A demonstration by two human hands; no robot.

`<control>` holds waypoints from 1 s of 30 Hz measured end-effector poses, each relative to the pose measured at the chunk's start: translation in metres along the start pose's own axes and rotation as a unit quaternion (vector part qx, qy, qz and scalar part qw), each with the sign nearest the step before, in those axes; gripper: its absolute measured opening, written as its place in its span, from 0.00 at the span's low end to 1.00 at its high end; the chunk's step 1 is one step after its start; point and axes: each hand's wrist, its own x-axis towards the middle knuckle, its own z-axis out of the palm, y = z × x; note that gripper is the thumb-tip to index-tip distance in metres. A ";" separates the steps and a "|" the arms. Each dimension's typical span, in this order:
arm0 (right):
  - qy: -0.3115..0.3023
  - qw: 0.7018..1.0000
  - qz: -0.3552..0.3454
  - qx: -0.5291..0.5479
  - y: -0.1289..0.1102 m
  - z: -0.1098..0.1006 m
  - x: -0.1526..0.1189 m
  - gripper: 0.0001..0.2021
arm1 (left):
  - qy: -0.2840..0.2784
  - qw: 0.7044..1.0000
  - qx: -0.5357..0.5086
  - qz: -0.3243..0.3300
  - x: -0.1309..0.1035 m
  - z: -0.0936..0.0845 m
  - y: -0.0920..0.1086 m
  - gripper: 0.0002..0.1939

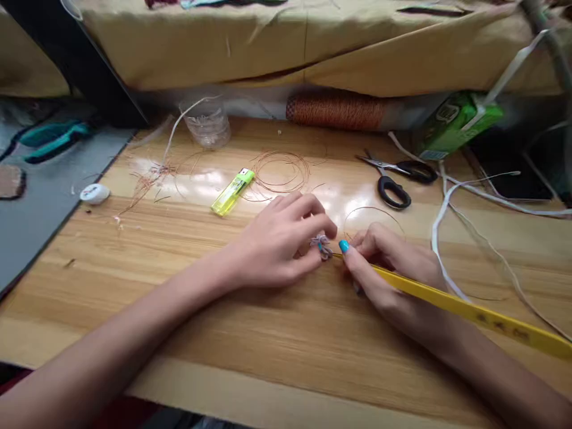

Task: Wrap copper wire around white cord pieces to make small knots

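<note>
Near the middle of the wooden table, my left hand [286, 241] pinches a small greyish-lilac piece with petal-like loops [322, 245] between thumb and fingers. My right hand [386, 262], its thumbnail painted blue, is closed around long yellow tweezers [429, 291]. Their thin tip touches or nearly touches the right side of the small piece. The tweezers' wide end runs back over my right forearm and out at the right edge. A thin copper-coloured wire [375, 208] curves just behind my right hand. Its near end is hidden by the fingers.
Behind my hands lie a yellow-green lighter [232, 192], a wire coil [282, 170] and black-handled scissors [397, 176]. Farther back are a clear cup [208, 125], an orange-brown thread spool [337, 112] and a green carton [462, 125]. White cords [440, 238] trail at right; a white cap [95, 193] sits left.
</note>
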 end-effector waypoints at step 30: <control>0.076 0.974 -0.194 -0.091 0.010 0.009 -0.003 0.02 | 0.490 0.837 0.152 -0.190 -0.016 -0.070 -0.069 0.05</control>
